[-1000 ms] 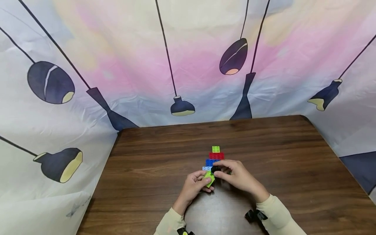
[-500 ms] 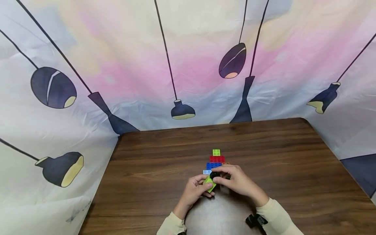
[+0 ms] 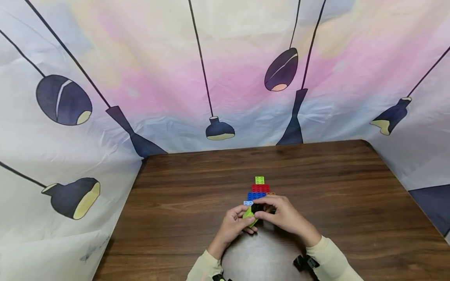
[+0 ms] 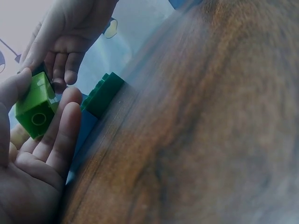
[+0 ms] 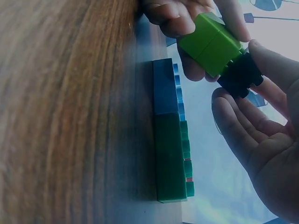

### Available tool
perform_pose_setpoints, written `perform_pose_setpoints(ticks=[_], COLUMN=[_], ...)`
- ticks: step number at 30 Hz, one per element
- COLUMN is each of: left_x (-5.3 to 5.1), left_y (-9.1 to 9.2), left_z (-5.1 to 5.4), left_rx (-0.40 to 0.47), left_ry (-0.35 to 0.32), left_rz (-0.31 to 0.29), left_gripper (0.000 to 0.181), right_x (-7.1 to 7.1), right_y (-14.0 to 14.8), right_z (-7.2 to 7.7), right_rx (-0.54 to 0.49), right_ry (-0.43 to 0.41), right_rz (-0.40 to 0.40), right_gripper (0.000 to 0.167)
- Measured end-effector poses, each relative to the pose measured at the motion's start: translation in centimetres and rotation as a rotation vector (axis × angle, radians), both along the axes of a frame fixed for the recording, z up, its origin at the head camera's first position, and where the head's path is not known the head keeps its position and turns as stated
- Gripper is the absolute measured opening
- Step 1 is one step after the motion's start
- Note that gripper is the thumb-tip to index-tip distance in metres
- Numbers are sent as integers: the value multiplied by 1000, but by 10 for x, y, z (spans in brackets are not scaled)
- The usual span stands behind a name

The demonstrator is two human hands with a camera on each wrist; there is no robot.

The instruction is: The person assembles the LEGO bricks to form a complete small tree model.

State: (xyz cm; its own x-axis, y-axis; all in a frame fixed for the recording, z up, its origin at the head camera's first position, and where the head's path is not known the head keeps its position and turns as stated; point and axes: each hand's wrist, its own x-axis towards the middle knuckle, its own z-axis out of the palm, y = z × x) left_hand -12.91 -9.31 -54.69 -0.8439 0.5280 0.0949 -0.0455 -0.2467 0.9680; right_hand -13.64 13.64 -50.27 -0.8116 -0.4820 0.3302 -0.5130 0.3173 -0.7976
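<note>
In the head view my left hand (image 3: 230, 226) holds a lime green toy brick piece (image 3: 248, 214) between thumb and fingers. A seam runs across this lime piece (image 5: 211, 44) in the right wrist view. My right hand (image 3: 286, 214) pinches a black brick (image 5: 240, 74) against the lime piece's studded end; a few green studs show between them, and I cannot tell how firmly they are joined. Both pieces are above the table. Just beyond the hands lie a light blue brick (image 3: 248, 203), a blue brick (image 3: 256, 196), and a partly covered orange one (image 3: 270, 193).
Farther back in the same row are a red brick (image 3: 260, 188) and a small lime brick (image 3: 259, 180). Low beside the hands, a dark green brick (image 5: 169, 156) stands on the wooden table (image 3: 183, 218). A printed cloth (image 3: 158, 58) hangs behind the table.
The lime piece has turned slightly in the left hand, and the black brick is now more hidden behind the right fingers. Both hands stay nearly in place; the head view shifts a little.
</note>
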Motion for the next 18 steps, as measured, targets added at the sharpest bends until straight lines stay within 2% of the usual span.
perform_pose_setpoints(ticks=[3,10,14,18], left_x=[-3,-1,-1,-2], left_y=[1,0,0,1], left_z=[2,0,1,2], left_rx=[4,0,-4,-23], left_ry=[15,20,12,-5], left_rz=[-6,-18,-13,-2], left_gripper=[45,42,41,40], right_x=[-2,-2,-4,-4], right_y=[0,1,5,10], right_z=[1,0,1,4], right_rx=[-8,-29,-5,33], right_ry=[6,34,60,38], right_rz=[-3,26,67,96], right_gripper=[34,33,35,39])
